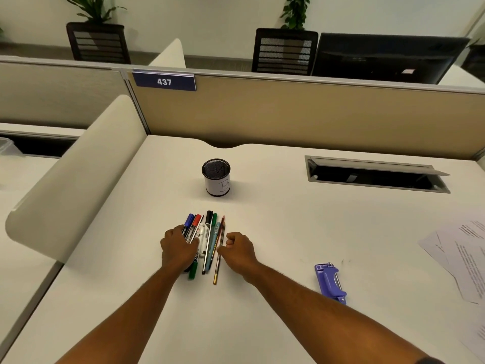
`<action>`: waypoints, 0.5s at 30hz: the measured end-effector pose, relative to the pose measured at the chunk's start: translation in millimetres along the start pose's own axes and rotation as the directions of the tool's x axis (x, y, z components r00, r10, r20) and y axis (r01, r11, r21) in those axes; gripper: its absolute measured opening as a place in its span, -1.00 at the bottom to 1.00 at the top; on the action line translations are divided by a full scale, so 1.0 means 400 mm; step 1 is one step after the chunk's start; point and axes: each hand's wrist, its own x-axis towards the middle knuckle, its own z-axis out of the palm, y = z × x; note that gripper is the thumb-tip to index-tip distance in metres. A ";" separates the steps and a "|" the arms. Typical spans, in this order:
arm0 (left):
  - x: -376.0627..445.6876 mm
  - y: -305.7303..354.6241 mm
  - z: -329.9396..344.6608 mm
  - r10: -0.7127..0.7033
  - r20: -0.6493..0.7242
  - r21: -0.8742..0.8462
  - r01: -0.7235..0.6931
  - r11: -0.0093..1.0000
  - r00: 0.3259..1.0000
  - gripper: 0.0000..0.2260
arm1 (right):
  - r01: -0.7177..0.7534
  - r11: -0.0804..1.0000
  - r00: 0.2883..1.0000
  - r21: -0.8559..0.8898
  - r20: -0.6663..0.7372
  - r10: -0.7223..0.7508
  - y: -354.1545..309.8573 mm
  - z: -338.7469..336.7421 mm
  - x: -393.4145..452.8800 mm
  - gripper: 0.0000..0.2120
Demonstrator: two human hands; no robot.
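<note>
A bundle of markers and pens lies side by side on the white desk, tips pointing away from me. It includes blue, red, green and black ones and a thin pencil on the right edge. My left hand lies over the left side of the bundle, fingers and thumb curled round the blue and red markers. My right hand is curled into a loose fist, and a fingertip touches the pencil's side. A black mesh pen cup with a white label marked "B" stands upright behind the bundle, apart from it.
A purple hole punch lies to the right of my right arm. Printed papers sit at the desk's right edge. An open cable tray is set into the desk at back right. A curved white divider borders the left side.
</note>
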 end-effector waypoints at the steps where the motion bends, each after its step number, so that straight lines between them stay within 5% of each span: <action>1: -0.005 0.006 0.001 0.001 0.002 0.006 -0.001 1.000 1.000 -0.50 | -0.002 1.000 1.000 -0.006 0.001 0.002 0.000 -0.008 -0.004 -0.47; 15: -0.086 0.095 0.048 0.268 -0.038 0.060 -0.266 0.962 0.963 -0.53 | 0.023 0.988 0.983 0.150 -0.186 0.005 0.041 -0.231 -0.081 -0.62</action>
